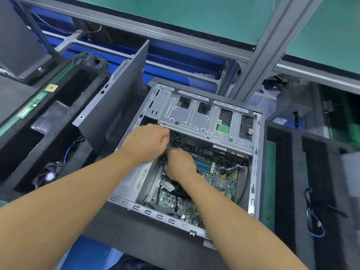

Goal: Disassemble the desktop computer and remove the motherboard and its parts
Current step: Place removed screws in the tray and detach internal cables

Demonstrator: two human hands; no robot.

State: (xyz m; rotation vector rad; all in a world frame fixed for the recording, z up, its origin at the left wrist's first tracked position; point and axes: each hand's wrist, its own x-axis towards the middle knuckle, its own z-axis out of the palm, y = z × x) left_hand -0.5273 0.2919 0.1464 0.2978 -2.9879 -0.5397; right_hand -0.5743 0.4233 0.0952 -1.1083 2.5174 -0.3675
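Note:
The open computer case (255,172) lies on its side on black foam, and the green motherboard (220,178) shows inside it. A silver drive cage (196,115) spans the far part of the case. Both hands reach in near the case's left wall, beside the grey power supply (136,176). My left hand (148,143) is closed around a bundle of black and yellow power cables (176,140). My right hand (179,164) sits just below it, fingers curled down onto the board at the cable's connector, which the hand hides.
The removed dark side panel (116,106) leans against the case's left side. Black foam trays on the left hold a memory stick (33,104), a clear plastic part (50,117) and a fan (49,175). A blue cable (315,221) lies in the right tray. An aluminium post (259,55) rises behind.

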